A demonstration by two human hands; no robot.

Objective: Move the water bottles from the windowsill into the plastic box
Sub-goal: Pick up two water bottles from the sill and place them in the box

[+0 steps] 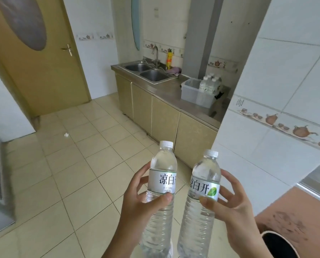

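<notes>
Left hand (136,200) and right hand (235,202), each wrapped around a full, upright water bottle (162,185) (203,190) at label height; weighty, smooth, slightly yielding walls are judged; plastic box (190,94) is seen well apart on the counter.

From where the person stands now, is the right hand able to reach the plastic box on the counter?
Probably not yet: the right hand holds a bottle, and the plastic box stands well across the floor.
</notes>
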